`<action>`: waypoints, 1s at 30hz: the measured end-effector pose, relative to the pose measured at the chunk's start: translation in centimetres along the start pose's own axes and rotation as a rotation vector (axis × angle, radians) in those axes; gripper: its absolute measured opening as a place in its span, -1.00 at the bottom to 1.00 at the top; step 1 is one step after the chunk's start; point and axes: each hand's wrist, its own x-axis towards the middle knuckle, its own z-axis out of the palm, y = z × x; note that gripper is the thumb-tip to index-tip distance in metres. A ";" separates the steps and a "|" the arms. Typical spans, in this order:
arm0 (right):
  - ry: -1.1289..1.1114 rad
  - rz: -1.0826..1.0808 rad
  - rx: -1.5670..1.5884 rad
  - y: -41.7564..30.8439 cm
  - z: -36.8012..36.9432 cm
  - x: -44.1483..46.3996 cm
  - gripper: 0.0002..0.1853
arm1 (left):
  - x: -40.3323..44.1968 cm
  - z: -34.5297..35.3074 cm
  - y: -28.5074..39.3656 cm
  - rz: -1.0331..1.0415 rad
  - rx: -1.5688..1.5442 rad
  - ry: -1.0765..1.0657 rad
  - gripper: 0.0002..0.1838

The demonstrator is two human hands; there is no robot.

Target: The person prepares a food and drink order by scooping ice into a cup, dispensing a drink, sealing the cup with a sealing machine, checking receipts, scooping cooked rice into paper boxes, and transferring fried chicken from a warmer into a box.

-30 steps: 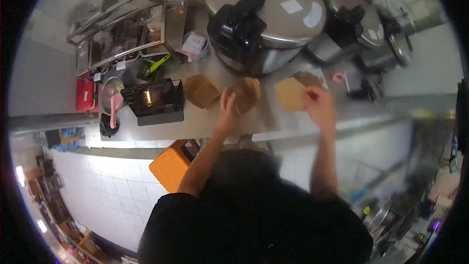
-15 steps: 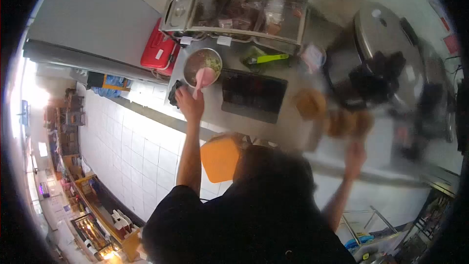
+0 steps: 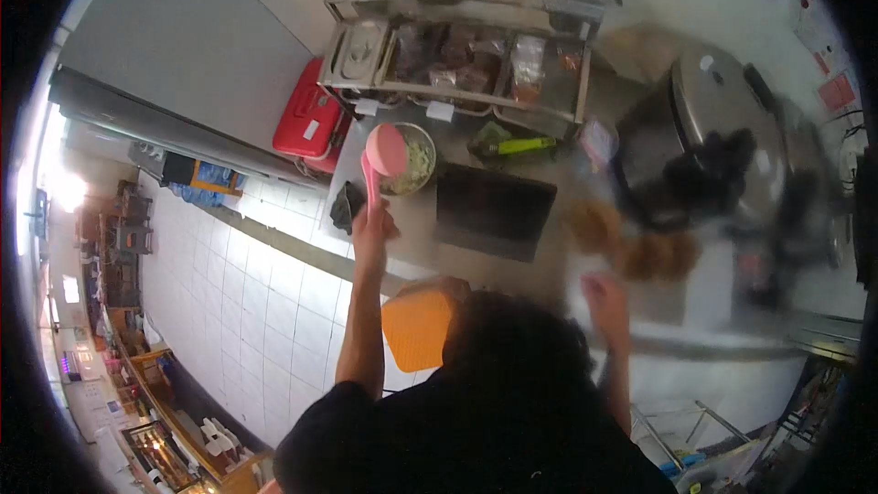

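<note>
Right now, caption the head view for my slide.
Left hand holds a pink ladle by the metal bowl; right hand hovers near brown containers.

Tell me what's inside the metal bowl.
The metal bowl shows pale green, chopped-looking food. The pink ladle in the left hand blocks its left part; contents there are hidden.

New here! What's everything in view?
Table: 1, grey, centre
Rack: 1, metal, table's back
Case: 1, red, left of rack
Large pot: 1, silver and black, right
Containers: about 3, brown, blurred, near pot
Boxy object: 1, black, mid-table
Handled tool: 1, green, behind boxy object
Bowl: 1, metal, table's left
Stool: 1, orange, table's front
Ladle: 1, pink, held
Shirt: 1, black, bottom
Left hand: 1, bare, gripping ladle
Right hand: 1, bare, table's front
</note>
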 end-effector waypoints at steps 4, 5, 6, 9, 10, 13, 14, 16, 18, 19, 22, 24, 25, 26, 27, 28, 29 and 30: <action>-0.098 -0.034 0.121 -4.7 0.7 1.6 -0.77 | -6.7 4.6 4.7 -0.292 -0.723 -0.213 -0.68; -0.113 -0.069 0.103 -7.0 0.1 1.6 -0.80 | -8.3 6.1 5.5 -0.387 -0.912 -0.390 -0.67; -0.125 -0.096 0.083 -9.2 -0.5 1.5 -0.82 | -9.5 7.3 5.8 -0.496 -1.097 -0.573 -0.66; -0.091 -0.069 0.068 -11.8 -2.7 1.3 -0.76 | -11.6 10.6 5.0 -0.514 -0.926 -0.751 -0.62; 0.108 -0.201 0.072 -11.2 -3.2 1.0 -0.80 | -11.9 12.1 4.7 -0.550 -0.921 -0.803 -0.62; 0.505 -0.344 0.064 -11.2 -6.1 -1.5 -0.84 | -13.1 16.7 3.9 -0.692 -0.912 -1.043 -0.58; 0.659 -0.392 0.074 -11.5 -7.2 -2.7 -0.85 | -13.7 18.2 3.3 -0.686 -0.752 -1.020 -0.59; 0.721 -0.369 0.039 -12.0 -9.5 -4.5 -0.86 | -15.2 21.2 2.7 -0.708 -0.568 -1.054 -0.59; 0.789 -0.339 0.011 -10.4 -10.8 -6.5 -0.88 | -16.6 24.4 2.9 -0.744 -0.422 -1.170 -0.61; 0.871 -0.156 0.044 -8.5 -10.8 -7.3 -0.86 | -17.3 25.7 1.9 -0.778 -0.392 -1.223 -0.61; 0.939 0.296 0.312 -2.1 -9.8 -9.7 -0.83 | -19.4 29.5 -2.5 -0.874 -0.265 -1.333 -0.69; 0.891 0.399 0.593 3.8 -6.5 -11.2 -0.78 | -21.8 31.7 -4.8 0.094 0.075 -1.696 -0.70; 0.817 0.382 0.873 3.8 -6.2 -12.2 -0.72 | -23.1 32.7 -6.1 0.475 0.124 -1.742 -0.71; 0.772 0.379 0.883 3.4 -5.9 -13.3 -0.72 | -24.4 32.9 -6.0 0.559 0.193 -1.780 -0.70; 0.811 0.419 0.848 3.2 -5.8 -14.1 -0.70 | -25.9 33.1 -5.4 0.482 0.325 -1.821 -0.69; 0.826 0.428 0.831 4.3 -5.5 -14.5 -0.69 | -27.3 33.5 -4.5 0.392 0.487 -1.842 -0.67; 0.840 0.437 0.814 5.4 -5.2 -14.7 -0.67 | -28.3 34.2 -3.4 0.345 0.625 -1.848 -0.66; 0.887 0.405 0.786 7.8 -4.1 -15.5 -0.65 | -29.1 35.2 -2.1 0.286 0.779 -1.860 -0.65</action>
